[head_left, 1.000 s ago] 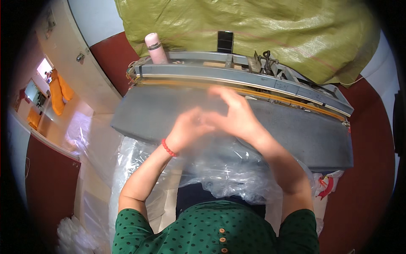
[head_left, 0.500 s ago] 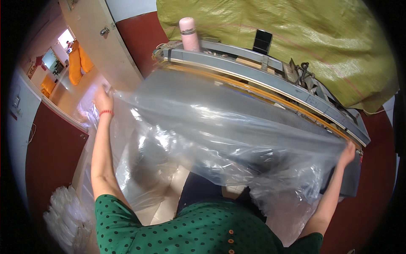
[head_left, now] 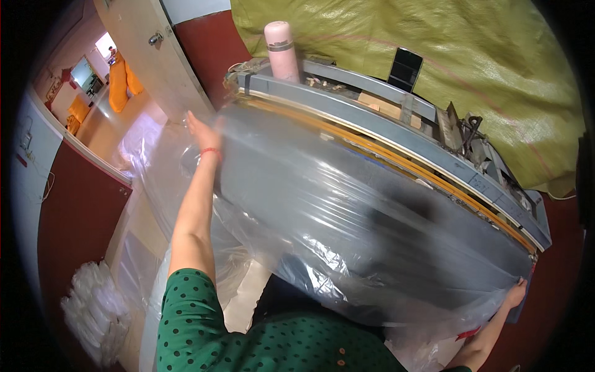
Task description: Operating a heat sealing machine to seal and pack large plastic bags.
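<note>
A large clear plastic sheet [head_left: 310, 229] lies across the middle of the frame, over the long grey board [head_left: 273, 146], and its lower part hangs down toward the bottom centre. The left hand [head_left: 203, 131], with a red bead bracelet [head_left: 211, 150] at its wrist, is in the upper left part, just beside the left end of the board. Its fingers are stretched out and the thumb stands apart; the hand is a little blurred, so I cannot tell how it touches the sheet. The right hand [head_left: 515, 292] is at the lower right, by the board's right end, and its bent fingers pinch the edge of the sheet, where the creases run together. Behind the board, a grey metal frame [head_left: 347, 106] with an orange strip [head_left: 396, 160] along it goes from the upper centre to the right. On this frame stand a pink bottle [head_left: 282, 59] and, leaning, a dark phone [head_left: 405, 70], before a yellow-green tarp [head_left: 483, 80]. A heap of clear plastic [head_left: 96, 310] lies at the lower left.
</note>
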### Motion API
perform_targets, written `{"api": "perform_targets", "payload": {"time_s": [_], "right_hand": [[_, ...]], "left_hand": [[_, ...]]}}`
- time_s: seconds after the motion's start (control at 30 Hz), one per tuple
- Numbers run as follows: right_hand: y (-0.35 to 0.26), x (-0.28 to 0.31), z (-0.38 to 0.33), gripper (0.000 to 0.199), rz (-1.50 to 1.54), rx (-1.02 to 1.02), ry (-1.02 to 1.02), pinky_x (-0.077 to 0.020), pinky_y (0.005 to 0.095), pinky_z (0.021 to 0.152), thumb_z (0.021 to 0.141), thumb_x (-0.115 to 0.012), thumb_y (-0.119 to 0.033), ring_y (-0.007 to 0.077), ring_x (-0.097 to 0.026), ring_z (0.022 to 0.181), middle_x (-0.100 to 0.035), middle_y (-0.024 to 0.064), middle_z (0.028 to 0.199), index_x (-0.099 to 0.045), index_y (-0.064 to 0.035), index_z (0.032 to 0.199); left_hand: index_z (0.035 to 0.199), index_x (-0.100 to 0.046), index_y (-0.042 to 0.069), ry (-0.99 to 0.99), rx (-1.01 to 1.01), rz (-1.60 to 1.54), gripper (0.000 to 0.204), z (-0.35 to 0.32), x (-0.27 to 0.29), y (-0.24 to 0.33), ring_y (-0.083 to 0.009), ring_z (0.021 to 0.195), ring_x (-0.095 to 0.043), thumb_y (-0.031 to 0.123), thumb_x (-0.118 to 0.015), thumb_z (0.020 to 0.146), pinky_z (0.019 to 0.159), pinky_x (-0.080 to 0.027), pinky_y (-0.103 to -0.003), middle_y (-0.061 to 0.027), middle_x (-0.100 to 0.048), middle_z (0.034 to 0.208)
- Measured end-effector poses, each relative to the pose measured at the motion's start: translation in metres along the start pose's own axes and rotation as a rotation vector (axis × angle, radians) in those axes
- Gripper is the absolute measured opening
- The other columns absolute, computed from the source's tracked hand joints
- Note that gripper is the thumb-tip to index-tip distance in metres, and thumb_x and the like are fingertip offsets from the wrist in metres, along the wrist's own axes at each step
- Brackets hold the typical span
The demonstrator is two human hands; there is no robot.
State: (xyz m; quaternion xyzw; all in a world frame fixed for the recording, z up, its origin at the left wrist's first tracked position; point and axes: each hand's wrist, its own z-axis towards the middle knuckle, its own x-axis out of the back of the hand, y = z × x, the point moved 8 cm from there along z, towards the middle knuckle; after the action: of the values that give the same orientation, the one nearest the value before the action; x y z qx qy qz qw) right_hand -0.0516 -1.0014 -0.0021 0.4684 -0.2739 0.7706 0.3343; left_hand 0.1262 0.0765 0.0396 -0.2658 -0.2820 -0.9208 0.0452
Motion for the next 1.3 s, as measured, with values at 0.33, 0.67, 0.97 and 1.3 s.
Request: {"api": "perform_targets", "payload": {"time_s": [0.33,0.67,0.97,1.3], "right_hand": [[-0.006,-0.003,-0.001,0.039,-0.001,0.036,-0.041,-0.0401,0.045,0.068,0.09,-0.034,-0.035,0.0417,-0.05,0.086,-0.055,0.0239,0.094,-0.051,-0.0024,0.105],[0.0,0.002,0.006,0.038,-0.003,0.089,0.008,-0.0405,0.0459,0.068,0.089,-0.036,-0.033,0.0423,-0.051,0.085,-0.055,0.024,0.091,-0.051,-0.0003,0.1],[0.009,-0.028,0.033,0.04,0.0,0.131,0.027,-0.0406,0.0435,0.066,0.086,-0.043,-0.037,0.0408,-0.052,0.08,-0.055,0.025,0.084,-0.052,0.0019,0.088],[-0.01,0.003,0.08,0.048,0.363,0.142,0.019,-0.0409,0.03,0.078,0.081,-0.054,-0.039,0.0211,-0.054,0.086,-0.058,0.0145,0.095,-0.053,0.0051,0.1]], "left_hand": [[0.116,-0.043,0.005,0.584,-0.676,0.101,0.057,0.041,0.123,0.153,-0.03,0.109,-0.042,0.021,-0.069,0.068,0.09,-0.034,-0.042,-0.0149,-0.046,0.114],[0.135,-0.02,0.021,-0.715,0.119,0.368,0.076,0.002,-0.063,-0.025,-0.0419,0.124,-0.019,0.057,-0.049,0.074,0.093,-0.018,-0.063,-0.014,-0.021,0.138],[0.121,-0.045,0.005,-0.859,0.126,-0.056,0.054,0.019,-0.018,-0.1,-0.0226,0.111,-0.046,0.039,-0.055,0.08,0.093,-0.035,-0.031,-0.0138,-0.051,0.117],[0.092,-0.059,0.003,-0.522,0.273,0.194,0.019,-0.142,0.04,-0.308,-0.0329,0.089,-0.056,0.012,-0.045,0.082,0.076,-0.043,-0.037,-0.0167,-0.06,0.093]]}}
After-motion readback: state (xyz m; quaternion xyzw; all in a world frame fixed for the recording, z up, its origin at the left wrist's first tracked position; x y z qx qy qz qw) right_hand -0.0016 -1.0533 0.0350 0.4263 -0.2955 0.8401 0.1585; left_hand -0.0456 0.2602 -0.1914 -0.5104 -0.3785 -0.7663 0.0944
